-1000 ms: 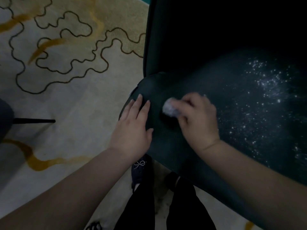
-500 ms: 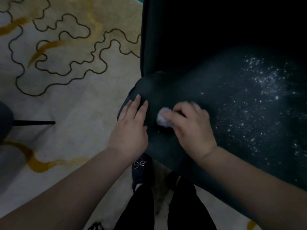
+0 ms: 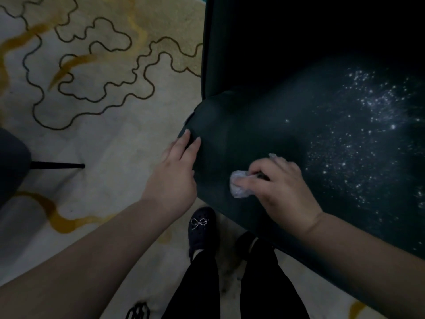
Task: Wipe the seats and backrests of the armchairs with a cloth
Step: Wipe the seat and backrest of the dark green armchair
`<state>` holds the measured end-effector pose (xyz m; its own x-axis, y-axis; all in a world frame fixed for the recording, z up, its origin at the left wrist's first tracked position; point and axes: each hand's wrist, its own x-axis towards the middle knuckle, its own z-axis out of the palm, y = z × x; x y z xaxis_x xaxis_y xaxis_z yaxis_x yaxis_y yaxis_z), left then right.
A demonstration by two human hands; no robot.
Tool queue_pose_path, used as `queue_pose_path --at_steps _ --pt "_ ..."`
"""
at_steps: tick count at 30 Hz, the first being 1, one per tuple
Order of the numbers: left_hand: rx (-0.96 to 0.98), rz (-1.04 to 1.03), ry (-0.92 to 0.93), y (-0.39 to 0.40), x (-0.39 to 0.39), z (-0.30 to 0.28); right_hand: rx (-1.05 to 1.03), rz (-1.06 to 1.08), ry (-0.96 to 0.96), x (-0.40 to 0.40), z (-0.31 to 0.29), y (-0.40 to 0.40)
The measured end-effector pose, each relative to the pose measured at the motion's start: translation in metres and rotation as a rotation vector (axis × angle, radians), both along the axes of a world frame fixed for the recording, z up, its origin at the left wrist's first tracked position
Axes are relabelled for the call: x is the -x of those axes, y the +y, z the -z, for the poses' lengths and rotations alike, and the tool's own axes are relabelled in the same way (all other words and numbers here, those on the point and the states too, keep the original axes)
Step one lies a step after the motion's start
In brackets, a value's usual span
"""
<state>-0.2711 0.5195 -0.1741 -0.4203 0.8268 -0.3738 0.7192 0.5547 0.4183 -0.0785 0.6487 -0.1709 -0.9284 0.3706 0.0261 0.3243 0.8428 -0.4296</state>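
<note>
A dark green armchair (image 3: 287, 125) fills the right of the head view; its seat carries white specks toward the right, and its backrest rises in deep shadow at the top. My right hand (image 3: 280, 187) grips a small crumpled white cloth (image 3: 239, 186) and presses it on the seat near the front left edge. My left hand (image 3: 177, 171) lies with straight fingers against the seat's front left corner, fingertips on the upholstery.
A beige carpet (image 3: 110, 139) with black wavy lines and yellow streaks covers the floor. Another dark chair (image 3: 11, 162) with a thin black leg stands at the left edge. My legs and dark shoes (image 3: 202, 226) are below the seat's front edge.
My right hand has slid the cloth toward me, down to the seat's front edge. My left hand has shifted slightly left, onto the side of the seat's corner.
</note>
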Motion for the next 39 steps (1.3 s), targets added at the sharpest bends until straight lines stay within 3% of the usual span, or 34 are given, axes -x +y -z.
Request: queue_pose_path --at_steps 5,8,13,17,20,23,25,30,32,36,39 --pt "0.003 -0.025 -0.005 0.002 -0.004 -0.002 0.064 0.263 0.1 0.039 -0.005 0.023" --pt "0.0 -0.006 -0.004 0.002 -0.007 -0.003 0.032 0.133 0.066 0.046 -0.001 0.009" --pt "-0.008 0.028 0.006 0.0 -0.009 -0.007 -0.016 0.007 -0.02 -0.026 -0.002 0.0" --pt "-0.008 0.019 0.008 0.001 -0.012 -0.007 0.024 0.291 0.073 -0.025 -0.004 0.012" --pt "-0.01 0.037 0.021 0.002 -0.014 -0.007 -0.014 0.143 0.109 -0.007 -0.002 -0.013" --pt "-0.02 0.054 0.04 0.003 -0.015 -0.006 -0.05 -0.048 0.005 -0.017 0.005 -0.028" --pt "-0.024 0.052 0.052 0.003 -0.016 -0.006 -0.049 0.067 -0.006 -0.033 0.01 -0.012" --pt "-0.05 0.058 0.062 0.012 -0.02 -0.012 -0.06 0.665 0.105 -0.054 0.004 0.029" --pt "-0.078 0.053 0.049 0.02 -0.026 -0.015 -0.049 0.665 0.125 -0.04 0.0 0.02" --pt "-0.103 0.075 0.032 0.032 -0.035 -0.014 -0.07 0.309 0.071 -0.024 0.0 0.015" --pt "-0.085 0.082 0.057 0.036 -0.034 -0.011 -0.072 0.628 0.113 -0.04 0.004 0.047"
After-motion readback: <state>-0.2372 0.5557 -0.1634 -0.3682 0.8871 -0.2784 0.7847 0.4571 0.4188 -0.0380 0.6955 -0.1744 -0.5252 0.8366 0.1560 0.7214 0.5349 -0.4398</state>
